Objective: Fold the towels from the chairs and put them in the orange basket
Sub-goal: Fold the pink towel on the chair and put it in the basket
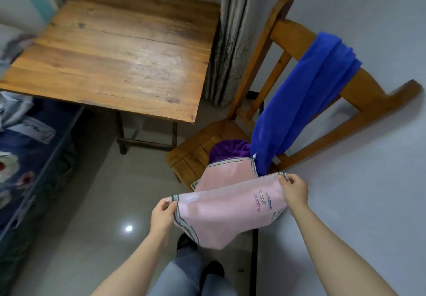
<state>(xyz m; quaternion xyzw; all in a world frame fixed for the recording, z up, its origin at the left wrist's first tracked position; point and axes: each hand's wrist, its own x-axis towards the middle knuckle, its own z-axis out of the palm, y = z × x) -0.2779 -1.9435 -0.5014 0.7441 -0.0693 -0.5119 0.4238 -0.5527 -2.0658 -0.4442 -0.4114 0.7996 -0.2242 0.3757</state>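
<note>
A pink towel [226, 210] with a striped border hangs stretched between my hands in front of the wooden chair [285, 42]. My left hand [162, 215] pinches its left corner and my right hand [295, 190] pinches its right corner. The towel's far part droops back onto the chair seat. A blue towel [304, 102] is draped over the chair's backrest and hangs to the seat. A purple towel [230, 149] lies bunched on the seat behind the pink one. No orange basket is in view.
A square wooden table [115, 51] stands to the left of the chair. A bed with a dark floral cover [27, 157] runs along the left edge. A curtain [230, 30] hangs behind the table. The wall is close on the right, and the floor below is tiled.
</note>
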